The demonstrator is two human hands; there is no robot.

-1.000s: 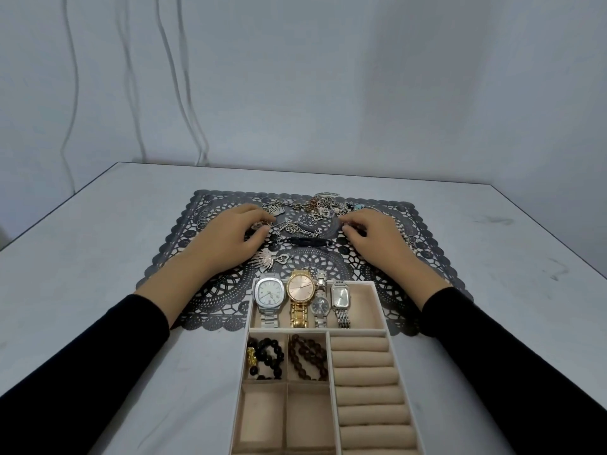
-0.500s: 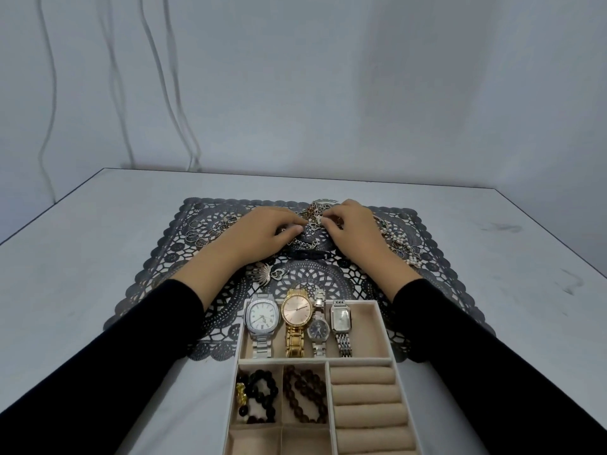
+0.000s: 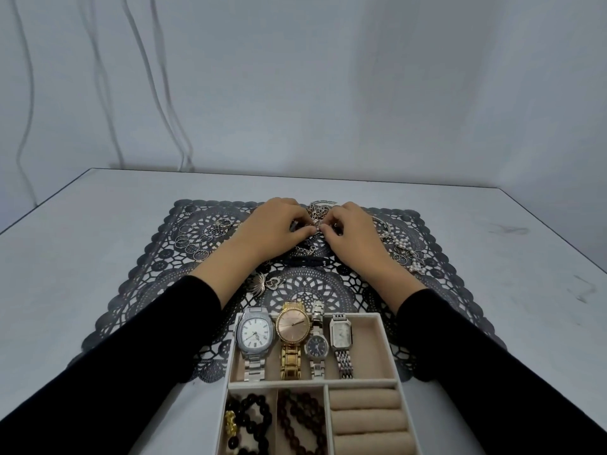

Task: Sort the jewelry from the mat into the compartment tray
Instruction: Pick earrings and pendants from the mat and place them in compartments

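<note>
Curled fingertips of the left hand (image 3: 272, 229) and right hand (image 3: 353, 234) meet in a tangle of chains (image 3: 317, 211) at the far side of the mat (image 3: 157, 277), covering the links they pinch, and the strands are too fine and crowded to tell one piece from another. The compartment tray (image 3: 387, 349) runs off the bottom edge, which cuts through the black bead bracelet (image 3: 254, 418), the brown bead bracelet (image 3: 302, 421) and the ring rolls (image 3: 364, 418). The pearl piece (image 3: 405, 244) beside the right wrist is too small to identify, and the tray and black sleeves (image 3: 131, 339) cover the mat's near edge.
</note>
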